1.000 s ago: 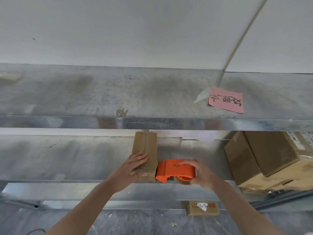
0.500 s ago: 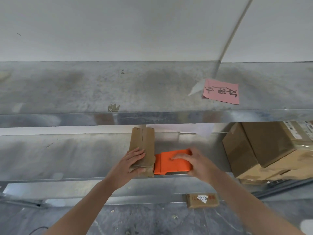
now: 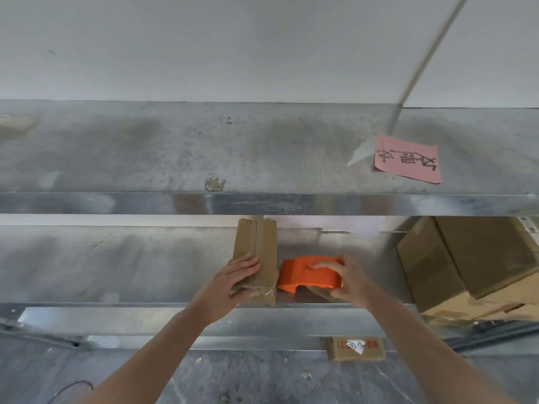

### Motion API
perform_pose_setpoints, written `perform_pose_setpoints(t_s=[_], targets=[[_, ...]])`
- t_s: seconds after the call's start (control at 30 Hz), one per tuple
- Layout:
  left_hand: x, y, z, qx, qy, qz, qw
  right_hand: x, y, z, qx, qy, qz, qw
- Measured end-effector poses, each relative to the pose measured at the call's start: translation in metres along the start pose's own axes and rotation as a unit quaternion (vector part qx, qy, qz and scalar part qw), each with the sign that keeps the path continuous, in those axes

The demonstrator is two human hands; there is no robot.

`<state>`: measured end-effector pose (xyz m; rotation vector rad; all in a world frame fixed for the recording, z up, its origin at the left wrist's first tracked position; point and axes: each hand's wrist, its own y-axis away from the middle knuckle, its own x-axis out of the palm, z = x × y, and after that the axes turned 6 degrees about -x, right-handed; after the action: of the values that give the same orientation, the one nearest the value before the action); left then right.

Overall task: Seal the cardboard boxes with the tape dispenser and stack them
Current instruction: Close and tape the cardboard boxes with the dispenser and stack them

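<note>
Narrow box: 1, lying lengthwise on the lower shelf, its near end at the shelf's front edge.
Tape dispenser: 1, orange, just right of the narrow box, not on its top seam.
Left hand: fingers flat on the box's near end, pressing it down.
Right hand: curled over the dispenser, gripping it.
Large boxes: at least 2, well right of the narrow box.
Labelled carton: 1, below and to the right.
Pink note: 1, above and to the right.
Risk: too light a press would probably let the box slide back under the dispenser's pull, skewing the tape.
</note>
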<state>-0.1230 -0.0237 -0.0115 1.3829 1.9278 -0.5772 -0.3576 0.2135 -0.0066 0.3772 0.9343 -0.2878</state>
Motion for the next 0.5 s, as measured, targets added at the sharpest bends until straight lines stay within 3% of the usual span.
perform_pose_setpoints(t_s=[0.17, 0.37, 0.5], targets=[[0.001, 0.0, -0.002, -0.012, -0.004, -0.024, 1.0, -0.001, 0.0, 0.005, -0.034, 0.069, 0.003, 0.997], [-0.015, 0.002, -0.013, 0.003, -0.016, 0.056, 0.998, 0.002, -0.004, 0.059, -0.186, 0.068, -0.142, 0.97], [-0.043, 0.017, 0.013, 0.018, -0.013, 0.047, 0.999, 0.023, -0.015, 0.08, -0.176, 0.003, -0.092, 0.98]])
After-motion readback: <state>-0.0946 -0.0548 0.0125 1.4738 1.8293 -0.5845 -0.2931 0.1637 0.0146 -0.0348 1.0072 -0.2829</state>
